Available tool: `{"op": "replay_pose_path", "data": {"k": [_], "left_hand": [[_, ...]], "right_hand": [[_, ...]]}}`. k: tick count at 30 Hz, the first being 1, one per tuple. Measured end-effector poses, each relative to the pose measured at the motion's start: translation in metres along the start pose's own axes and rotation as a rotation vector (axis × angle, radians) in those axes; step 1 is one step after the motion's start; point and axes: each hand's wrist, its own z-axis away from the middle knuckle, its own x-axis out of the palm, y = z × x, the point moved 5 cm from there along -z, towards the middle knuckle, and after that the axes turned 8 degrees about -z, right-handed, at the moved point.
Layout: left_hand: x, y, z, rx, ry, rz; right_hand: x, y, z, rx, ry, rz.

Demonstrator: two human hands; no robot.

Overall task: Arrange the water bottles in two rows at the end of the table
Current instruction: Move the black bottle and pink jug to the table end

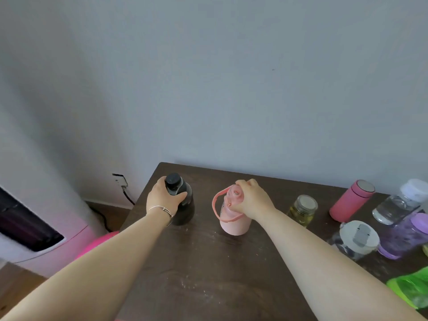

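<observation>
A black bottle (185, 205) stands upright near the far left corner of the dark wooden table (208, 262). My left hand (163, 198) grips it around the neck, just under the cap. To its right stands a pale pink bottle (234, 222) with a loop strap, and my right hand (251, 200) is closed over its top. Further right are a small jar of yellow liquid (302, 210), a pink flask (350, 201), a clear bottle with a white cap (398, 201), a purple bottle (404, 237), a clear bottle with a white flip lid (355, 239) and a green bottle (411, 289).
A grey wall rises right behind the table's far edge. Left of the table stand a white and pink appliance (34, 228), a wall socket (120, 180) with a black cable, and wooden floor.
</observation>
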Motion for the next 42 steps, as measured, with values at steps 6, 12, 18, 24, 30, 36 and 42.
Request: {"op": "replay_pose_path", "data": {"k": [6,12,18,24,30,36,42], "left_hand": [[-0.011,-0.016,-0.079,0.102,-0.117,0.039],[-0.011,-0.021,-0.143,0.189,-0.198,0.049],[0.002,-0.022,-0.186,0.176,-0.240,0.065],[0.016,-0.023,-0.219,0.178,-0.213,0.011],[0.028,-0.022,-0.245,0.154,-0.213,-0.023],[0.040,-0.023,-0.257,0.140,-0.216,-0.036],[0.048,-0.021,-0.263,0.137,-0.227,-0.040]], "right_hand": [[0.015,-0.034,-0.039,0.139,0.084,-0.032],[0.019,-0.060,-0.072,0.208,0.181,-0.063],[0.024,-0.077,-0.116,0.217,0.186,-0.038],[0.041,-0.086,-0.170,0.200,0.145,-0.066],[0.053,-0.089,-0.204,0.185,0.132,-0.075],[0.060,-0.085,-0.219,0.172,0.100,-0.063],[0.063,-0.078,-0.221,0.180,0.102,-0.063]]}}
